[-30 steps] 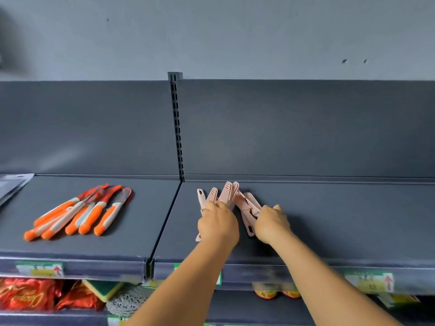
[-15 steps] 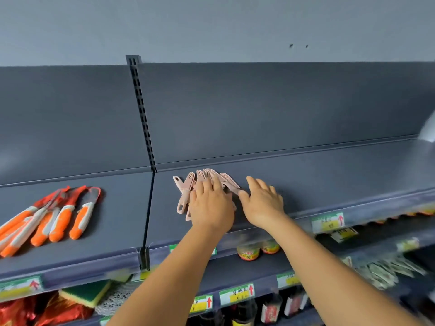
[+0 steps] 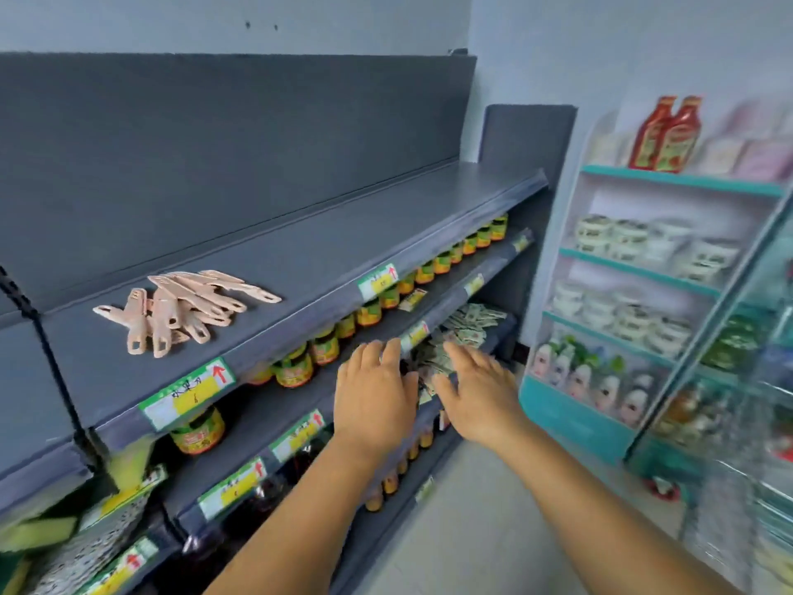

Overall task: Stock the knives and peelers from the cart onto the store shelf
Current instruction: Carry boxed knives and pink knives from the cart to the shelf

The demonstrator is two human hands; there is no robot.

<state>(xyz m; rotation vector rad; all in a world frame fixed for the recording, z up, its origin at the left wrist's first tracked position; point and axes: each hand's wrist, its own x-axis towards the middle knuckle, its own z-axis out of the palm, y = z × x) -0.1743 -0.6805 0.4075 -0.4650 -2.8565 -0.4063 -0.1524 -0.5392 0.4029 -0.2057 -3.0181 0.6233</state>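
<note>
A loose pile of several pink peelers (image 3: pixel 180 307) lies on the top grey shelf (image 3: pixel 326 251), left of centre. My left hand (image 3: pixel 375 392) and my right hand (image 3: pixel 476 388) hover side by side in the air below and to the right of that shelf, in front of the lower shelves. Both hands have spread fingers and hold nothing. The orange-handled knives and the cart are out of view.
Jars with yellow-green labels (image 3: pixel 296 367) line the second shelf, with small packets (image 3: pixel 467 324) further right. Dark bottles fill the shelf below. A teal-framed rack (image 3: pixel 643 272) with red sauce bottles (image 3: pixel 665 133) and tubs stands at the right. Pale floor lies between.
Both hands let go of the pink peelers and pulled back off the shelf, down and right. My view swung right, so the orange knives left the frame and the teal rack appeared.
</note>
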